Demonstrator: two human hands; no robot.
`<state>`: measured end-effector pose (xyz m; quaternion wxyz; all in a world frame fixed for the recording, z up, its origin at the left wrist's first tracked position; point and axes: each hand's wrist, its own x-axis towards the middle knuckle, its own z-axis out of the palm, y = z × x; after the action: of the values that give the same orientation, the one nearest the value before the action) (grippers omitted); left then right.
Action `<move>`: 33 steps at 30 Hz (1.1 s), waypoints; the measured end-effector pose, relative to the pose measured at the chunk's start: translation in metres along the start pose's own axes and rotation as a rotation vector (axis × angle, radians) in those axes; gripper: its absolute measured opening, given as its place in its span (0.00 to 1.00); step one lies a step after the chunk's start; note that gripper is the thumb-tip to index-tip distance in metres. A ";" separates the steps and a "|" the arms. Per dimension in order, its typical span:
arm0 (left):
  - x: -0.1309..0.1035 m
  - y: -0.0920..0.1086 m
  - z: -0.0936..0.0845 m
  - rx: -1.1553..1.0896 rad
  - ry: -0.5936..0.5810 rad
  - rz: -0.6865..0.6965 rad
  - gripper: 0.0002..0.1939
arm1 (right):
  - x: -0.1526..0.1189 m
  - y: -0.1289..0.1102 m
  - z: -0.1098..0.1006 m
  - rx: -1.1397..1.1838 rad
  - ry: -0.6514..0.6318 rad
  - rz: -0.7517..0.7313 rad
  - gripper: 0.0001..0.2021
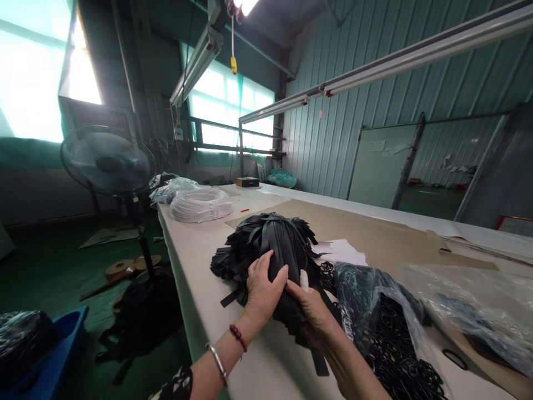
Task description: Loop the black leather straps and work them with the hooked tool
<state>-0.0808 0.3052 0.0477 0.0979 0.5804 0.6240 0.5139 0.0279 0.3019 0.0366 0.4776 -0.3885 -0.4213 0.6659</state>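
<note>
A thick bundle of black straps (277, 233) lies on the table before me, its cut ends fanning out to the left and front. My left hand (263, 286) grips it from the left, with thumb and fingers against the straps. From the right, my right hand (310, 304) also holds the bundle, its thumb close to the left thumb and a white wrap on one finger. Most of the right fingers are hidden behind the straps. Right of the bundle are black loops or rings (393, 333) in a clear plastic bag (358, 289).
White paper (339, 251) lies behind the bag. A coil of white cord (201, 204) and a red pen-like item (245, 210) lie farther back on the table (200, 261). A standing fan (109, 164) and a blue tray (69, 344) are at left. Clear plastic (470, 305) covers the right side.
</note>
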 end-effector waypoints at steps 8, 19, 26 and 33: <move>-0.023 0.006 0.001 -0.046 -0.048 -0.009 0.25 | -0.025 0.015 -0.004 0.046 0.032 -0.020 0.20; -0.061 0.014 0.016 -0.226 -0.255 -0.189 0.27 | -0.061 0.032 -0.026 0.113 0.163 0.064 0.29; -0.089 0.004 0.023 -0.315 -0.427 -0.256 0.27 | -0.086 0.058 -0.034 0.111 0.327 0.214 0.28; -0.105 0.002 0.022 -0.310 -0.471 -0.223 0.20 | -0.114 0.049 -0.031 0.096 0.343 0.290 0.19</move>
<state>-0.0313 0.2297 -0.0108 0.3833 0.5896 0.5581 0.4404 0.0685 0.1885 -0.0061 0.4593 -0.5293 -0.2416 0.6712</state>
